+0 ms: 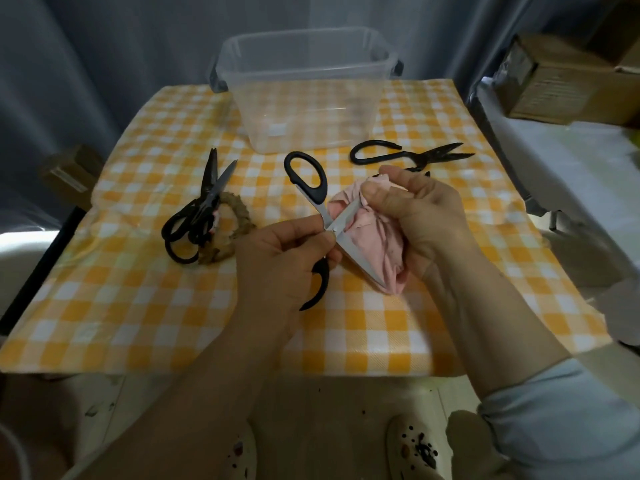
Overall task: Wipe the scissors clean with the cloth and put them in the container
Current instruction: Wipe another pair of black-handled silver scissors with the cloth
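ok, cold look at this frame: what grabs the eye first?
The open black-handled scissors held mid-table: the left hand pinches them near the pivot while the right hand bunches a pink cloth around one blade. Behind, a clear container stands at the far edge of the orange-checked tablecloth, nothing visible inside. More scissors lie flat: black pairs at left, dark shears at right.

Gingham table point(138, 306), container point(304, 109), kitchen scissors point(204, 202), iron shears point(408, 155)

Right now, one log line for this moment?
wiping | left hand holds scissors open | right hand grips cloth on blade | container lidless
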### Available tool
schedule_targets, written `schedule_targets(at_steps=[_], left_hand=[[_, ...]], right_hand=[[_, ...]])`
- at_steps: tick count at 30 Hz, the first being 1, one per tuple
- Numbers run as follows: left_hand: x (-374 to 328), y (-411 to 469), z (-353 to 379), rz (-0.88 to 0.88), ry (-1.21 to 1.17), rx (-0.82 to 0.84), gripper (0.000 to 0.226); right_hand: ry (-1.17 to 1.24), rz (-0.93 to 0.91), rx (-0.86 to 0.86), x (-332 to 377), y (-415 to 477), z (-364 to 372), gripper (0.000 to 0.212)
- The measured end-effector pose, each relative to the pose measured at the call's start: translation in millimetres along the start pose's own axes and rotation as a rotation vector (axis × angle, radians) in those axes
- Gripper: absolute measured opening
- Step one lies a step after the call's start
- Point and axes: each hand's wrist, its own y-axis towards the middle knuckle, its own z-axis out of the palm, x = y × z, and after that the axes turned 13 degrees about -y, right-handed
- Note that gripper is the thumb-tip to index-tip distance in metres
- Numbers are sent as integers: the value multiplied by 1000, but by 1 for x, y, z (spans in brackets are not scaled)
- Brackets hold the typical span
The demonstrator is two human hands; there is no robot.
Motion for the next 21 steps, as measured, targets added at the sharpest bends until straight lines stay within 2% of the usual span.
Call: schedule_targets(at_steps=[3, 6, 9, 11, 17, 21], left_hand=[[0, 3, -1, 0, -3, -18, 21], [0, 5, -3, 20, 22, -19, 19], [0, 4, -3, 31, 42, -5, 17], [-1, 3, -2, 22, 37, 4, 18], [0, -1, 0, -17, 28, 8, 18], [-2, -2, -3, -20, 0, -6, 16]], right_hand=[[-56, 40, 78, -4, -7, 6, 46], [-28, 76, 182, -7, -13, 12, 33], [-28, 25, 117, -4, -10, 11, 53], [-3, 8, 50, -3, -5, 8, 57], [19, -2, -129, 1, 5, -1, 44], [138, -8, -260, 6, 13, -15, 23]])
